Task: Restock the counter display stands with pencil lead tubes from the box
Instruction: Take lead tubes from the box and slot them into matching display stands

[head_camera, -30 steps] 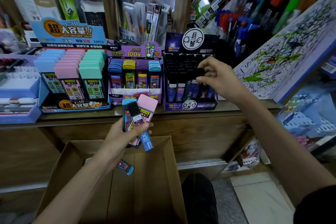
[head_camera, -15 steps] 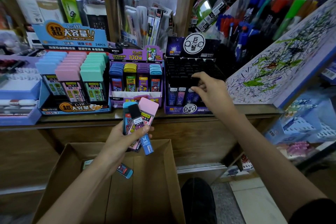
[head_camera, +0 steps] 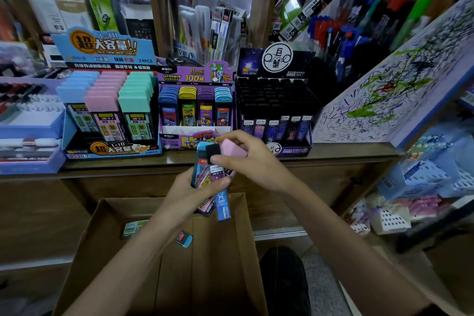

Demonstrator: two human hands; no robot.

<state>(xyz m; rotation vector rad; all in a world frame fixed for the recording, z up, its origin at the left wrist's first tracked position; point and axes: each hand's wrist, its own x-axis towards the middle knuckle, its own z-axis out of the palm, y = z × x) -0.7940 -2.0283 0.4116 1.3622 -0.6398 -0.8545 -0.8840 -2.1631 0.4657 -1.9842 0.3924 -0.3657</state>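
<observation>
Along the wooden shop counter (head_camera: 346, 154), display stands (head_camera: 195, 108) are sitting nearly full. Above the open cardboard box (head_camera: 115, 251), the left hand (head_camera: 184, 192) is gripping a fan of lead tubes (head_camera: 222, 206) while the right hand (head_camera: 254, 161) is pinching their caps, thumb on the black-capped tube (head_camera: 216, 169). Pulling one risks dragging its neighbours loose.

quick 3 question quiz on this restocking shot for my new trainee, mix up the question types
1. True or false: loose tubes lie in the cardboard box.
2. What does the left hand grip? A one tube; B a bunch of tubes; C nothing.
3. Fill in: the stand furthest right holds tubes with ___ caps.
Key: 1 true; 2 B; 3 black.
</observation>
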